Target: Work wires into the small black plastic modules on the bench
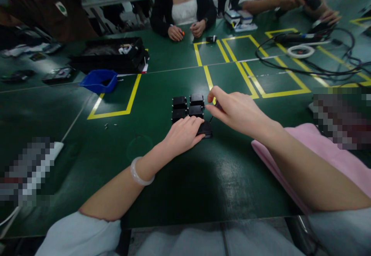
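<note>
Several small black box-shaped parts (179, 102) stand in two columns on the green table, with small light bits along their sides. My left hand (185, 132) lies over the nearest part of this group, thumb at its near edge, gripping a flat black block (206, 129). To the right, my right hand (232, 107) is raised with fingers curled together around a thin dark tool (211, 120), perhaps a small screwdriver. Its shaft slants down to the block's right end. Most of its handle is hidden by the fingers.
A blue bin (100, 81) sits by black trays (113, 55) at left. Tiny screw-like pieces (106, 126) lie on the table (174, 194). Pink cloth (304, 144) is under my right forearm. Coiled black cables (313, 70) lie at right. Other people sit across.
</note>
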Demonstrator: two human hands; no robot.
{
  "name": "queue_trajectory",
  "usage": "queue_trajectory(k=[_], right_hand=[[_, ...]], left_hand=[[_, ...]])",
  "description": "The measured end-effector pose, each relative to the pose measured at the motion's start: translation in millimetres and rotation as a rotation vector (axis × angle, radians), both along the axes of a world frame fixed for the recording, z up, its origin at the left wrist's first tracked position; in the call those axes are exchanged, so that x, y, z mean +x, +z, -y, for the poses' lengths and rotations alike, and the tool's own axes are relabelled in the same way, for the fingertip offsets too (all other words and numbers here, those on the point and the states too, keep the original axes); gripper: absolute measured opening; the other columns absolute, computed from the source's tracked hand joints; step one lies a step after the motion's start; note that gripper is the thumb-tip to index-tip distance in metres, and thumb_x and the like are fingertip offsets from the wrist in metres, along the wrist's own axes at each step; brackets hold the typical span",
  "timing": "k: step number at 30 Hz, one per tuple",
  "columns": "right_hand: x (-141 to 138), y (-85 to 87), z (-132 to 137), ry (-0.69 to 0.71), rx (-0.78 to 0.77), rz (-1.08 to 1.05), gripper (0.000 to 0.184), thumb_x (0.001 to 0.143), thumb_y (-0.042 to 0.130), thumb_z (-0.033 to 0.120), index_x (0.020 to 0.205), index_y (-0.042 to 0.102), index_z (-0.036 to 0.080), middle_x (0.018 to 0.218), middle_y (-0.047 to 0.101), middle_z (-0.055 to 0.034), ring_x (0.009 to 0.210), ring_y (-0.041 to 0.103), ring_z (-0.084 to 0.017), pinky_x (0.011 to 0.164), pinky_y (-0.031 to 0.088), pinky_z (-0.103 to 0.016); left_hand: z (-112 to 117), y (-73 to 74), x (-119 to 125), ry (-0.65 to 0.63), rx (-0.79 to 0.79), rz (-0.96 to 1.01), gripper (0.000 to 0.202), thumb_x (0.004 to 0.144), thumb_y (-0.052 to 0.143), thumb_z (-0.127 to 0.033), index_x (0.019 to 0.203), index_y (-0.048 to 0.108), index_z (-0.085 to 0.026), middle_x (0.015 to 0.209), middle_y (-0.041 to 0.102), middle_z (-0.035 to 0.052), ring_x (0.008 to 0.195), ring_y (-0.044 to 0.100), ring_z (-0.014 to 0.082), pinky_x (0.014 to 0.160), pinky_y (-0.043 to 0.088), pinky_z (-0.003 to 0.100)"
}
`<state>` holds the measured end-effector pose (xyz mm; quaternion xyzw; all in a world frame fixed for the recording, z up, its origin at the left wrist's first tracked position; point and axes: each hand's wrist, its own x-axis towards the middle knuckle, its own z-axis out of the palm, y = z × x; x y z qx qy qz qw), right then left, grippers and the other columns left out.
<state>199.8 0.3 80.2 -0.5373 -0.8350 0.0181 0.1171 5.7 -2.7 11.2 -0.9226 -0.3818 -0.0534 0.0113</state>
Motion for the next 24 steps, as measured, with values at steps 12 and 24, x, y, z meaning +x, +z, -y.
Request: queue_trajectory(k=[12, 24], right_hand=[[1.7, 0.3, -1.2, 0.019, -0.016, -0.019, 0.026, 0.094, 0.036, 0.038, 0.108, 0.05, 0.021, 0.077, 0.065, -0.0028, 0.065, 0.058, -0.018, 0.056, 0.027, -0.026], [1.3, -0.1, -1.7, 0.018, -0.026, -0.034, 0.026, 0.093, 0.037, 0.037, 0.108, 0.05, 0.02, 0.076, 0.064, -0.0026, 0.064, 0.055, -0.016, 0.057, 0.027, -0.026]], left_hand=[[-0.5, -0.1, -1.2, -0.013, -0.003, 0.018, 0.036, 0.092, 0.055, -0.037, 0.119, 0.049, -0.014, 0.112, 0.061, 0.0087, 0.101, 0.059, 0.0234, 0.086, 0.046, 0.035], [-0.3, 0.6, -0.8, -0.008, -0.013, 0.017, 0.036, 0.092, 0.055, -0.036, 0.12, 0.048, -0.014, 0.111, 0.061, 0.0087, 0.101, 0.059, 0.023, 0.086, 0.046, 0.035]])
